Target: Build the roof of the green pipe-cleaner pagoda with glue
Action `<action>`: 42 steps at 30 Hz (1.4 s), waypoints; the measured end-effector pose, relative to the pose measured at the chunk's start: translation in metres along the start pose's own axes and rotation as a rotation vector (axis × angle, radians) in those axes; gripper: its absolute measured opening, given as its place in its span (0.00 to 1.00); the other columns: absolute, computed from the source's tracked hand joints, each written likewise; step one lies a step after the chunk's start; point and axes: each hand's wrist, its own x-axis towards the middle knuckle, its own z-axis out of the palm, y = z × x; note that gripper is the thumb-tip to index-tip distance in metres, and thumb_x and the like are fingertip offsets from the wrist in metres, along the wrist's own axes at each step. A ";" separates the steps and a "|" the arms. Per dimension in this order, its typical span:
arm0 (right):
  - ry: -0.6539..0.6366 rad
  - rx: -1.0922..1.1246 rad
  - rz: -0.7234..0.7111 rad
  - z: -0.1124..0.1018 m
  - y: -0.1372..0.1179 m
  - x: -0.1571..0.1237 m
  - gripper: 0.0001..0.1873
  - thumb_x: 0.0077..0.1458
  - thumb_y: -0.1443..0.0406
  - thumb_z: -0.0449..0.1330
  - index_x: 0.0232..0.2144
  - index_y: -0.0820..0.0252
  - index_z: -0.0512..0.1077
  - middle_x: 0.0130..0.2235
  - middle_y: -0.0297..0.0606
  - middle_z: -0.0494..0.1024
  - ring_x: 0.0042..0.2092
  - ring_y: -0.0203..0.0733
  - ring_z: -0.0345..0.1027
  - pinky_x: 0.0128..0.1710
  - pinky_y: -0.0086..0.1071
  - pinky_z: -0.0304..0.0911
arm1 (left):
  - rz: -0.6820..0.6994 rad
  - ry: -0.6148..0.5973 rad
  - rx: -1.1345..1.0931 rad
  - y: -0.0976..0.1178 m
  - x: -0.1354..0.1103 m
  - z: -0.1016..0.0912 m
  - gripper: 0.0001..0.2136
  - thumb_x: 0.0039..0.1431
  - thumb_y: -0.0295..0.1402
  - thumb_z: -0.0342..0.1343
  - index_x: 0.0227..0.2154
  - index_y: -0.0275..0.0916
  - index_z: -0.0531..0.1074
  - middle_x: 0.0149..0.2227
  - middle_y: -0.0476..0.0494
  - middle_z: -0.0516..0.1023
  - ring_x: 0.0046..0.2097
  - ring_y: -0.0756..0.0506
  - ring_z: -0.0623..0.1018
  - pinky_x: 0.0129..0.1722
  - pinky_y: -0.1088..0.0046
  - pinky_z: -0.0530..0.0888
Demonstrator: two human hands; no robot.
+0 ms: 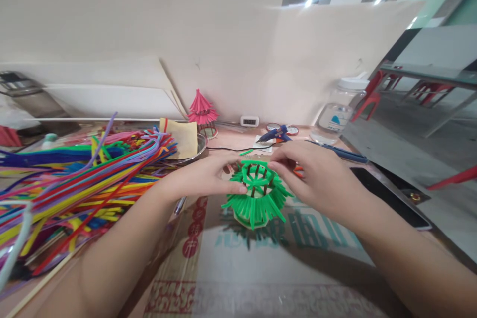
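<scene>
A small green pavilion model [257,204] made of fuzzy pipe cleaners stands in front of me. Its lower roof fans out in spiky strips, and dark posts rise from it to a green ring. My left hand [214,177] grips the model's left side, thumb by the posts and fingers behind. At the ring's upper right, my right hand [311,171] has thumb and index finger pinched together beside a green pipe cleaner piece [255,163]. That piece lies along the ring's far edge. Whatever sits between the right fingertips is too small to make out.
Many coloured pipe cleaners [122,179] heap up on the left. Behind the model are a pink pavilion model [202,108], a small digital clock [249,120] and a blue glue gun [274,133]. A water bottle [335,114] and a phone [389,198] are at right.
</scene>
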 end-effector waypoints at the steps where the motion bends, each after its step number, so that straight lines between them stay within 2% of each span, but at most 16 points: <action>1: -0.001 -0.002 -0.006 0.000 -0.001 0.000 0.05 0.63 0.69 0.58 0.34 0.62 0.73 0.33 0.37 0.78 0.35 0.40 0.70 0.35 0.32 0.59 | 0.006 0.003 0.004 -0.001 0.000 0.000 0.26 0.59 0.43 0.63 0.60 0.44 0.70 0.46 0.45 0.79 0.42 0.45 0.77 0.40 0.72 0.73; 7: -0.002 -0.050 -0.042 0.002 -0.002 0.001 0.06 0.62 0.72 0.58 0.33 0.63 0.73 0.32 0.37 0.77 0.35 0.41 0.69 0.34 0.32 0.57 | 0.010 0.014 0.033 -0.001 -0.001 0.001 0.25 0.59 0.41 0.63 0.58 0.43 0.70 0.52 0.44 0.79 0.45 0.45 0.77 0.44 0.71 0.73; 12: -0.045 -0.040 -0.013 -0.001 0.000 0.001 0.06 0.62 0.72 0.58 0.32 0.61 0.73 0.31 0.36 0.76 0.35 0.41 0.68 0.34 0.32 0.55 | -0.005 0.003 0.025 0.002 -0.001 0.000 0.23 0.59 0.42 0.63 0.57 0.43 0.71 0.50 0.45 0.79 0.46 0.44 0.77 0.44 0.72 0.73; 20: -0.118 -0.063 0.004 -0.003 -0.005 0.002 0.09 0.60 0.74 0.57 0.34 0.62 0.76 0.35 0.39 0.80 0.39 0.44 0.72 0.37 0.33 0.58 | -0.009 -0.013 0.000 0.007 -0.001 -0.002 0.22 0.60 0.42 0.62 0.56 0.42 0.71 0.49 0.45 0.79 0.47 0.44 0.77 0.45 0.72 0.73; 23: -0.138 -0.099 0.006 -0.001 -0.004 0.001 0.10 0.61 0.74 0.56 0.35 0.63 0.77 0.37 0.40 0.81 0.40 0.45 0.72 0.37 0.34 0.59 | -0.008 -0.011 0.021 0.006 -0.001 -0.001 0.23 0.60 0.43 0.62 0.56 0.42 0.71 0.52 0.44 0.78 0.50 0.42 0.77 0.49 0.70 0.72; 28: -0.150 -0.067 -0.007 -0.003 0.003 -0.003 0.12 0.64 0.71 0.54 0.43 0.59 0.77 0.42 0.38 0.82 0.45 0.43 0.73 0.45 0.34 0.60 | -0.052 -0.034 0.012 0.002 -0.005 -0.004 0.27 0.60 0.45 0.62 0.60 0.45 0.68 0.57 0.44 0.75 0.55 0.41 0.75 0.53 0.68 0.72; 31: -0.169 -0.089 0.043 -0.013 0.006 -0.003 0.11 0.66 0.67 0.53 0.40 0.57 0.77 0.41 0.36 0.81 0.42 0.43 0.73 0.41 0.35 0.59 | -0.114 -0.038 0.017 -0.001 -0.010 -0.013 0.31 0.58 0.45 0.63 0.63 0.46 0.65 0.62 0.42 0.71 0.59 0.39 0.73 0.57 0.65 0.72; 33: -0.177 -0.125 0.083 -0.021 0.010 -0.002 0.13 0.67 0.63 0.53 0.35 0.57 0.77 0.36 0.37 0.81 0.37 0.42 0.72 0.36 0.35 0.58 | -0.098 0.075 0.056 0.001 -0.013 -0.018 0.25 0.61 0.45 0.59 0.60 0.45 0.69 0.59 0.42 0.74 0.57 0.39 0.74 0.56 0.63 0.73; 34: -0.194 -0.127 0.102 -0.025 0.013 0.000 0.13 0.66 0.62 0.54 0.34 0.57 0.77 0.34 0.37 0.81 0.34 0.41 0.71 0.34 0.34 0.57 | -0.079 0.173 0.079 0.004 -0.013 -0.019 0.21 0.64 0.45 0.56 0.57 0.44 0.72 0.56 0.42 0.77 0.55 0.40 0.76 0.55 0.63 0.73; 37: -0.317 -0.011 0.137 -0.029 0.023 0.004 0.11 0.64 0.61 0.57 0.35 0.56 0.79 0.32 0.34 0.81 0.30 0.38 0.70 0.30 0.32 0.55 | -0.035 0.504 0.178 0.019 -0.011 -0.014 0.14 0.67 0.42 0.53 0.44 0.41 0.80 0.45 0.44 0.81 0.49 0.43 0.78 0.52 0.65 0.75; 38: -0.371 0.055 0.148 -0.029 0.026 0.006 0.10 0.63 0.61 0.58 0.37 0.55 0.79 0.33 0.33 0.82 0.31 0.38 0.70 0.30 0.31 0.56 | -0.008 0.567 0.228 0.024 -0.009 -0.010 0.12 0.67 0.40 0.54 0.41 0.40 0.80 0.44 0.44 0.81 0.49 0.43 0.78 0.52 0.64 0.74; 40: -0.469 0.180 0.168 -0.025 0.031 0.008 0.09 0.62 0.61 0.59 0.39 0.53 0.79 0.34 0.31 0.82 0.33 0.38 0.71 0.32 0.30 0.59 | 0.074 0.604 0.329 0.032 -0.006 0.000 0.09 0.66 0.36 0.56 0.39 0.40 0.81 0.45 0.43 0.80 0.50 0.42 0.77 0.53 0.63 0.73; 42: -0.520 0.260 0.172 -0.020 0.034 0.011 0.09 0.62 0.61 0.59 0.37 0.54 0.80 0.33 0.30 0.81 0.34 0.38 0.71 0.33 0.31 0.60 | 0.144 0.573 0.402 0.035 -0.003 0.009 0.08 0.65 0.34 0.57 0.40 0.41 0.81 0.47 0.41 0.79 0.52 0.42 0.76 0.53 0.61 0.72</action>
